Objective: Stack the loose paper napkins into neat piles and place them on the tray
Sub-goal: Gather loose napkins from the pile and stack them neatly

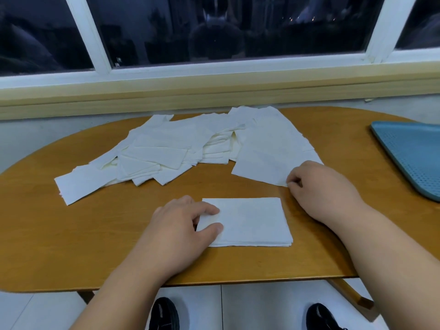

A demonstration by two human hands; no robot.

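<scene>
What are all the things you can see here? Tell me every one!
loose napkins: many, white, messy heap at the far middle of the table
pinched napkin: one, white, right end of the heap
neat pile: one, white, near edge of the table
tray: one, blue, right end of the table, nothing on the part in view
table: one, brown wood, under the window
window: one, white frame, dark glass, behind the table
shoes: two, black, on the floor below
left grip: one, the person's hand, rests on the neat pile's left end
right grip: one, the person's hand, pinches the napkin's near corner
</scene>
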